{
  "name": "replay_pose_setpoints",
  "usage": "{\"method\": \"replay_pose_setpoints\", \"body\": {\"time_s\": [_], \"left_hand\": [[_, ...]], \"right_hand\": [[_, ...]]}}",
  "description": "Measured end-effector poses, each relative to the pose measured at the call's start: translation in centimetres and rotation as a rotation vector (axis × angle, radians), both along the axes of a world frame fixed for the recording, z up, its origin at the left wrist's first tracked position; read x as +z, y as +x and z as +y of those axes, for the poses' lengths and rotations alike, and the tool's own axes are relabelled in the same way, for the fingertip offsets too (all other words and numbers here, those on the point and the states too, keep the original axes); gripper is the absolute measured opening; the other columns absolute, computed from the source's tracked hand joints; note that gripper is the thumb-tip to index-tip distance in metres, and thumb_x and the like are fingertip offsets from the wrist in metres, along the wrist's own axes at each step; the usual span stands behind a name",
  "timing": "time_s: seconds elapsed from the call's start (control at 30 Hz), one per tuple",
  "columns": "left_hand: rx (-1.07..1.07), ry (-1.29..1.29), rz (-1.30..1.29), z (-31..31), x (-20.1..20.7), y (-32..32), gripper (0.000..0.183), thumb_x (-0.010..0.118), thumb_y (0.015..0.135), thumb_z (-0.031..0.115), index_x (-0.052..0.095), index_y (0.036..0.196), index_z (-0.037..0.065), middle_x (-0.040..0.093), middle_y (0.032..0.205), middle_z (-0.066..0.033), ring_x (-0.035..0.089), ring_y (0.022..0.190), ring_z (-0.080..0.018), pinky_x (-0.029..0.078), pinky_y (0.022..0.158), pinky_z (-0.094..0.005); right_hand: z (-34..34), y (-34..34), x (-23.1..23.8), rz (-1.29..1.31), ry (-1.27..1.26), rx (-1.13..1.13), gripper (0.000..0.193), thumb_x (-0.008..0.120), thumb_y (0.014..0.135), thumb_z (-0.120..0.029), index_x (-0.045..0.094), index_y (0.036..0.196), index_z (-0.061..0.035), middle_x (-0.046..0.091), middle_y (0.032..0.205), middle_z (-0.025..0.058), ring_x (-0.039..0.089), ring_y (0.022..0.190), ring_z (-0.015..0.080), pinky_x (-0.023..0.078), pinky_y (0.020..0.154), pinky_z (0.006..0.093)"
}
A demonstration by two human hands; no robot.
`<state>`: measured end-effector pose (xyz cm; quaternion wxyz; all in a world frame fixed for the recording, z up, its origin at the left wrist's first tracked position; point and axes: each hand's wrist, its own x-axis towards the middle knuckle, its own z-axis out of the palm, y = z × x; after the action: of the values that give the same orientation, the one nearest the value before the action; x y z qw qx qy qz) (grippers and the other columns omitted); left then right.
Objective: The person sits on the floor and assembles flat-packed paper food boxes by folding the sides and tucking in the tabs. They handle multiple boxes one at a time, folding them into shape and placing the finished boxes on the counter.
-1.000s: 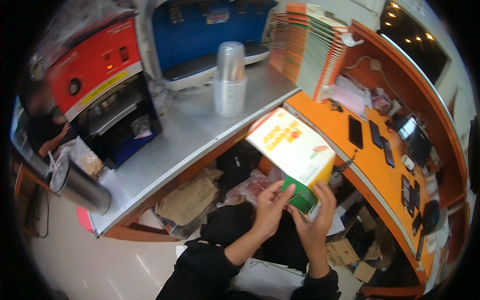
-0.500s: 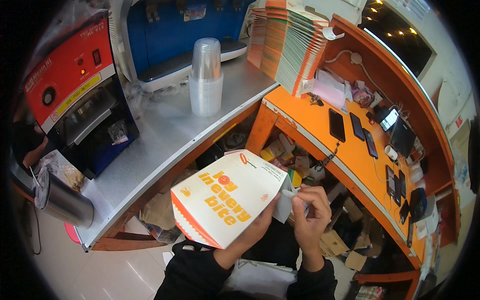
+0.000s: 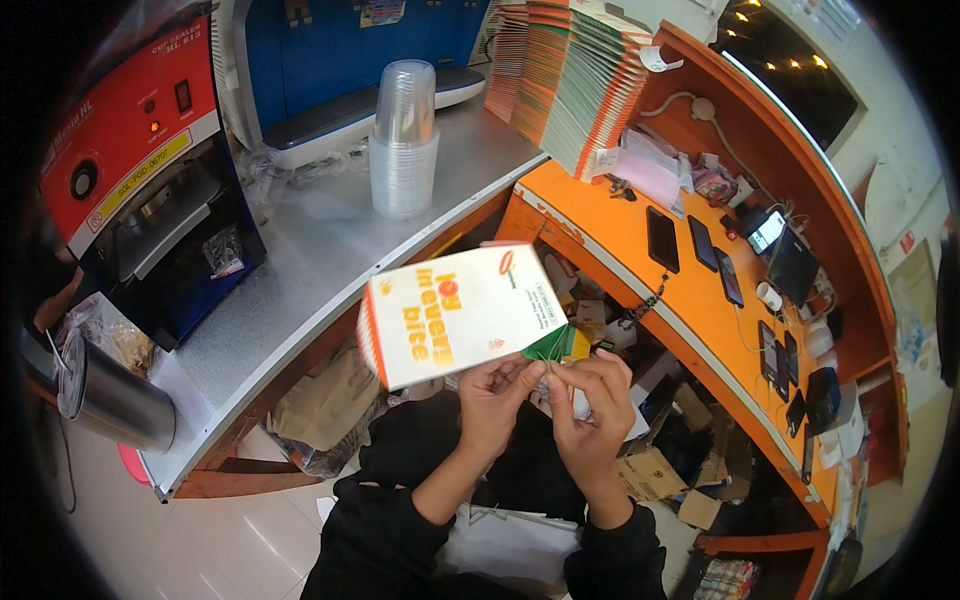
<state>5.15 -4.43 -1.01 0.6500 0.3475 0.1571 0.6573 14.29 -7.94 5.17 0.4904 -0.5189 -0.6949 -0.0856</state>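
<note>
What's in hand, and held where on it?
White carton, by its green end: the left hand grips there; the right hand meets it too, its pinch unclear.

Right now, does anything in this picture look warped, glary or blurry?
In the head view, the orange counter seems to bow, likely from the wide lens, and the picture's corners go black; in that same head view, pale glare streaks the floor and a lit screen shines brightly; also in the head view, the white carton looks fairly sharp.
</note>
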Motion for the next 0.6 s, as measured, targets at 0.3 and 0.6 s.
{"method": "replay_pose_setpoints", "body": {"time_s": [0.3,0.6], "left_hand": [[0.038,-0.102,0.246,-0.7,0.4,-0.3,0.026,0.059,0.088,0.015,0.058,0.108,-0.002,0.063,0.09,-0.0063,0.058,0.081,-0.0099,0.046,0.073,-0.0243],[0.174,-0.06,0.074,-0.3,0.5,0.2,0.027,0.065,0.082,0.005,0.057,0.107,0.0,0.063,0.096,-0.0063,0.059,0.085,-0.0101,0.049,0.073,-0.0219]], "right_hand": [[-0.1,0.1,-0.2,0.028,0.06,-0.097,0.016,0.071,0.069,-0.001,0.065,0.083,-0.0048,0.057,0.074,0.0067,0.054,0.072,0.0222,0.042,0.08,0.0372],[0.4,-0.8,-1.4,-0.083,0.006,-0.097,0.023,0.067,0.071,-0.001,0.065,0.094,-0.005,0.058,0.081,0.0063,0.055,0.077,0.0217,0.038,0.085,0.0381]]}}
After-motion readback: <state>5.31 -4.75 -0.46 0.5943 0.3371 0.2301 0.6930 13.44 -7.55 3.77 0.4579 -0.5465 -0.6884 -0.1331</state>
